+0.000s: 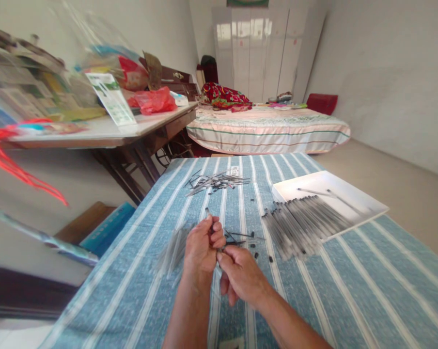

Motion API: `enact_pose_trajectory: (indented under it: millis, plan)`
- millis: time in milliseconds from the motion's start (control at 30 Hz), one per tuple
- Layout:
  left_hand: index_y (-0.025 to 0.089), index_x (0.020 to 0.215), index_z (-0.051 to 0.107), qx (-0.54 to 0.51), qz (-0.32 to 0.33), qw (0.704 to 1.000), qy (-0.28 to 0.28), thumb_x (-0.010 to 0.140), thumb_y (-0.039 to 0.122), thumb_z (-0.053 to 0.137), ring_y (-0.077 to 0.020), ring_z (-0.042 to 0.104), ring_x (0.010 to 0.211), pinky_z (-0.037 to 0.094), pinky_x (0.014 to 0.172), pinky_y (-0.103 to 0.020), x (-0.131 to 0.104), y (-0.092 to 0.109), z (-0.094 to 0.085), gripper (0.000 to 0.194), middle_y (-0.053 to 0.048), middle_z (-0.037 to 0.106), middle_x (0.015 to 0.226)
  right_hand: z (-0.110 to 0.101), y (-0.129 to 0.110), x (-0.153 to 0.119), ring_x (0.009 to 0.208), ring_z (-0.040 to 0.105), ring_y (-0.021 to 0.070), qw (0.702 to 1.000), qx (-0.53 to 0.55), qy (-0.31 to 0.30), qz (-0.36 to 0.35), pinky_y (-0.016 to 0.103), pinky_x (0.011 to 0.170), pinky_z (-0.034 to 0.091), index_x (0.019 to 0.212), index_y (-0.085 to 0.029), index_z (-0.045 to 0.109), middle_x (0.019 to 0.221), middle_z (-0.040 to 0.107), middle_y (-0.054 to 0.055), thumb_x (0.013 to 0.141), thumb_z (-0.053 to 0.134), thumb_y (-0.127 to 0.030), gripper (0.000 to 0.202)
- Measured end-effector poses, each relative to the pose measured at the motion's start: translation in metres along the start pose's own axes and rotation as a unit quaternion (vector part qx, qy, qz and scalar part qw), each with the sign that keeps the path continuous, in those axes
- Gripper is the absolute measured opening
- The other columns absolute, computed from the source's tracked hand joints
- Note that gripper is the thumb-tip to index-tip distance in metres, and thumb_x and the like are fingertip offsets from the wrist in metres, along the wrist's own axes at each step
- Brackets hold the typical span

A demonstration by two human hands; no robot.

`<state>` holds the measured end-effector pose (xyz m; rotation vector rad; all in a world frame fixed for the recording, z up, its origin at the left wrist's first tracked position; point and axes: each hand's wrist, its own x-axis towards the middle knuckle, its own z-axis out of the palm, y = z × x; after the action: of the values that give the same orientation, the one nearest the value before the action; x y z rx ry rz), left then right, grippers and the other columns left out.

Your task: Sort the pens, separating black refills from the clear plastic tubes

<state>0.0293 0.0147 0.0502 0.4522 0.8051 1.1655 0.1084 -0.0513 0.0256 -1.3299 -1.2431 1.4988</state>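
Over the middle of the cloth, my left hand (203,245) is closed around a slim pen (207,211), whose dark tip sticks out above the fingers. Close against it, my right hand (241,274) pinches thumb to forefinger below the left fingers; what lies in that pinch is mostly hidden. Left of my hands lies a bundle of clear pen barrels (171,252), partly covered by the left wrist. Thin dark refills (237,237) and several small black caps (256,255) are scattered just beyond the right hand.
Many grey pens with black ends (299,220) lie in a row, partly on a white tray (364,194) at right. A heap of thin refills (219,182) sits at the far side of the striped cloth (132,291). A cluttered desk (110,138) stands left, a bed (270,128) behind.
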Motion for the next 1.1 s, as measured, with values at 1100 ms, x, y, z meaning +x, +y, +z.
enact_pose_trajectory:
  millis: [1100]
  plan:
    - [0.018,0.047,0.046,0.64,0.025,0.73,-0.236,0.076,0.026,0.043,-0.0098,0.04,0.042,0.029,0.046,-0.022,-0.011,-0.005,-0.025,0.029,0.003,0.049,0.044,-0.079,0.017,0.015,0.036,0.053,0.0076,0.996,-0.06,-0.041,-0.052,0.016,0.036,0.035,0.072,-0.015,0.049,0.055,0.058,-0.003,0.081,0.045,-0.044,0.03]
